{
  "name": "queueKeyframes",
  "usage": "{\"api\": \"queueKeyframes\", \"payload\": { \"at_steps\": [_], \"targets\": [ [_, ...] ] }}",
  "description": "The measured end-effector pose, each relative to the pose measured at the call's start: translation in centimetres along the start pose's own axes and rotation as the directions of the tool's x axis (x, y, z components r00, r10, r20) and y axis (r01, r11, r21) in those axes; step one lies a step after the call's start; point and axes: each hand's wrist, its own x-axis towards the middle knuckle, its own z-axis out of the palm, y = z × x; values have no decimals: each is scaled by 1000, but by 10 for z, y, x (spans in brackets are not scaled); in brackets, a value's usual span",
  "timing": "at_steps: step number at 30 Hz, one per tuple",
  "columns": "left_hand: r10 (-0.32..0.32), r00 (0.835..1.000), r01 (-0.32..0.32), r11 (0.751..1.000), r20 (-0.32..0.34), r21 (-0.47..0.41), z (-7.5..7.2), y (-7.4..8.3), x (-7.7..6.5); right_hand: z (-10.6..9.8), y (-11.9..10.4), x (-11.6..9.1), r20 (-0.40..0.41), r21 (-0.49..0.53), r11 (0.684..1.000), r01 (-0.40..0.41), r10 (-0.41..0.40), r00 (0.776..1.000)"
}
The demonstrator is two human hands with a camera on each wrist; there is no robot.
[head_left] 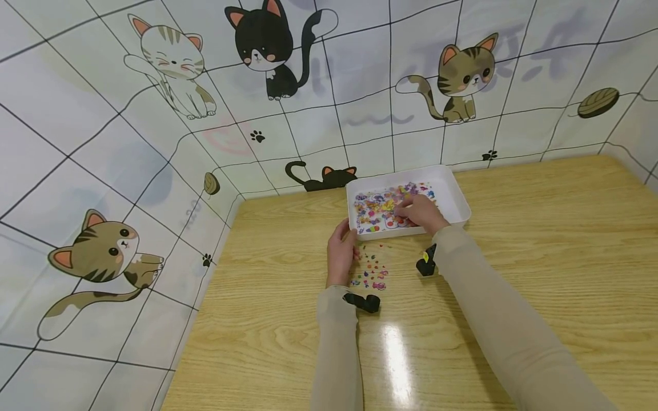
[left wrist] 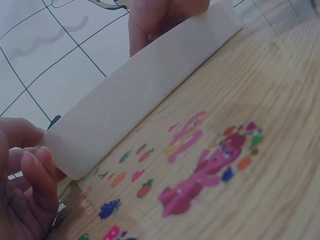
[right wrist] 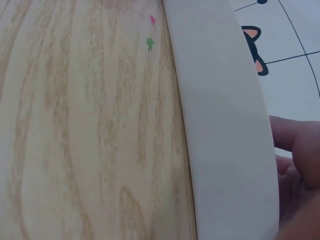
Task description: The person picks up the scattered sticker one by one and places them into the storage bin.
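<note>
A white tray [head_left: 457,200] stands against the back wall, and many small colourful pieces [head_left: 377,208] like stickers or cutouts cover much of its floor. My right hand [head_left: 424,212] reaches over the front wall into it, fingers bent down among the pieces. Whether it pinches one is too small to see, and in the right wrist view the tray wall hides its fingertips. At the tray's front left corner, my left hand [head_left: 341,254] holds the corner with bent fingers [left wrist: 42,165]. Beside that hand, flat fruit and pony stickers [left wrist: 192,175] lie on the table, seemingly on a clear sheet.
The wood-grain table [head_left: 267,274] runs back to walls covered with a cat-patterned sheet [head_left: 349,125]. A black wrist camera [head_left: 366,302] is strapped on the left wrist, and another black camera [head_left: 425,264] hangs at the right wrist, near the tray's front wall.
</note>
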Motion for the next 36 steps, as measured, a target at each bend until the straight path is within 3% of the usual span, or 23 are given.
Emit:
{"api": "queueKeyframes", "payload": {
  "at_steps": [15,25,36],
  "targets": [
    [33,999,-33,999,-31,2,2,1,4,-4,-7,1,54,-40,999,-23,25,998],
    [11,999,-11,1000,-40,0,1,2,5,-2,-14,-3,9,-32,999,-43,43,999],
    [1,1000,-1,999,-18,-36,2,-1,-1,0,-2,-2,-4,10,998,-68,68,998]
  ]
}}
